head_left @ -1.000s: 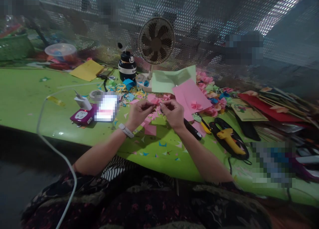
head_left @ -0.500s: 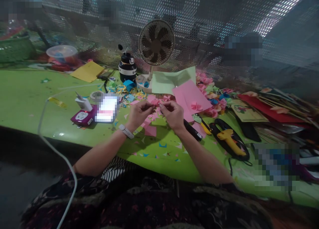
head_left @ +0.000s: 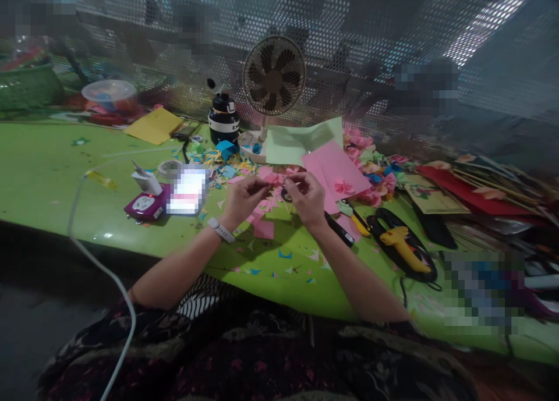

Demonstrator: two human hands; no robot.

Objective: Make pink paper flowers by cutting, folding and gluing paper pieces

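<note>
My left hand (head_left: 243, 198) and my right hand (head_left: 306, 198) are raised together just above the green table (head_left: 43, 174), both with fingers pinched. Between their fingertips sits a small folded pink paper piece (head_left: 274, 180). The left wrist wears a white watch (head_left: 220, 229). Under the hands lie pink paper scraps (head_left: 264, 226) and tiny coloured offcuts. A black pen-like tool (head_left: 339, 231) rests just right of my right wrist.
A small desk fan (head_left: 273, 81) and a black bottle (head_left: 222, 119) stand behind the hands. Pink (head_left: 335, 169) and pale green (head_left: 301, 140) sheets, paper flowers, a yellow glue gun (head_left: 404, 247), a charger with white cable (head_left: 144, 196) and yellow paper (head_left: 152, 125) lie around.
My right hand has turned slightly and lifted a little at the pink piece. The left hand has hardly moved.
</note>
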